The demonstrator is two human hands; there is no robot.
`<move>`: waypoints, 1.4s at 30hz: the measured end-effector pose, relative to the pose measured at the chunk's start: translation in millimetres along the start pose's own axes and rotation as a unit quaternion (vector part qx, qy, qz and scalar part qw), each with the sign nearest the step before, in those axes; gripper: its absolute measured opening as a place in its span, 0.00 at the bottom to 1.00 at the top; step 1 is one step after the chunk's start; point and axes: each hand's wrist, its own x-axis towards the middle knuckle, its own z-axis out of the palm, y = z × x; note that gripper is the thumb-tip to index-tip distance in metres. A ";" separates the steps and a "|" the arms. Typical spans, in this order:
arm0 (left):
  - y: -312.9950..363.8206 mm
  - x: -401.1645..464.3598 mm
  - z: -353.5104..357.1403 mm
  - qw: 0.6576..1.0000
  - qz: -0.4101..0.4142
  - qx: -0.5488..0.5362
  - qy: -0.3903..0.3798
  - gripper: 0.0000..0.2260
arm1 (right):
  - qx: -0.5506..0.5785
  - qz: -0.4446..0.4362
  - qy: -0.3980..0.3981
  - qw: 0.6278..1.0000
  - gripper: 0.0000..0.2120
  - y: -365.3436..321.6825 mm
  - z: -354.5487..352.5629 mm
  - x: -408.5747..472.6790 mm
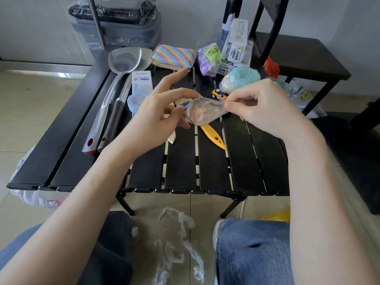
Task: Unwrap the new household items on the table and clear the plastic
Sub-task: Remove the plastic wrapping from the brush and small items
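A small clear plastic wrapper (202, 111) with something pale inside is stretched between my hands above the black slatted table (181, 165). My left hand (158, 116) pinches its left end with thumb and lower fingers, the index finger sticking out. My right hand (261, 105) pinches the right end. Still wrapped on the table are a teal scourer (238, 79), a purple-green packet (207, 58) and a blue-white tape pack (139, 87). Crumpled clear plastic (178, 243) lies on the floor between my knees.
Two metal spatulas (115, 89) lie at the table's left, a striped sponge (173, 56) at the back, a yellow tool (212, 135) mid-table. White boxes (236, 44) stand back right. A dark chair (298, 56) stands at right, a wrapped bin (117, 23) behind.
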 end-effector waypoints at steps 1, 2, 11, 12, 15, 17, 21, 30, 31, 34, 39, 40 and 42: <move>0.5 -0.5 -1.2 1.000 -0.012 -0.012 -0.006 0.18 | 0.010 0.005 -0.003 1.000 0.10 -0.9 -0.5 -0.7; 1.7 -1.0 -2.0 0.999 -0.025 -0.021 -0.005 0.17 | 0.020 0.009 -0.005 1.000 0.11 -1.6 -1.0 -1.3; 13.9 -2.7 0.5 0.982 -0.132 -0.115 0.067 0.05 | 0.021 0.029 -0.008 0.999 0.23 -5.5 0.9 -1.5; 14.8 -3.2 0.4 0.981 -0.138 -0.121 0.066 0.05 | 0.016 0.029 -0.006 0.999 0.21 -5.1 1.7 -1.5; 14.1 -3.9 1.6 0.984 -0.146 -0.090 0.054 0.06 | -0.015 0.027 0.005 1.000 0.17 -4.0 4.5 -1.6; 13.3 -5.3 3.3 0.986 -0.148 -0.071 0.033 0.11 | -0.032 0.022 0.011 0.999 0.19 -4.7 6.9 -1.3; 16.7 -8.8 6.9 0.995 -0.068 -0.068 -0.015 0.13 | -0.038 0.017 0.035 0.999 0.18 -9.1 7.9 -1.9; 15.3 -8.0 24.3 0.963 -0.109 -0.209 0.133 0.05 | -0.041 -0.010 0.214 0.976 0.08 1.8 20.2 11.1; 13.9 -7.3 25.1 0.956 -0.113 -0.223 0.156 0.05 | -0.016 0.031 0.237 0.971 0.11 0.6 19.3 10.4; 9.6 -6.1 28.9 0.957 -0.086 -0.178 0.213 0.03 | 0.189 0.201 0.048 0.960 0.27 -11.7 15.1 9.9; 15.5 -7.7 34.8 0.969 -0.035 -0.082 0.230 0.03 | 0.496 0.166 -0.059 0.850 0.16 -27.3 36.1 10.4; 15.9 -7.1 34.1 0.969 -0.035 -0.071 0.232 0.03 | 0.522 0.149 -0.029 0.840 0.17 -27.7 37.2 10.3; 16.7 -5.7 31.1 0.968 -0.049 -0.068 0.235 0.03 | 0.527 0.116 0.001 0.842 0.19 -26.2 36.1 9.6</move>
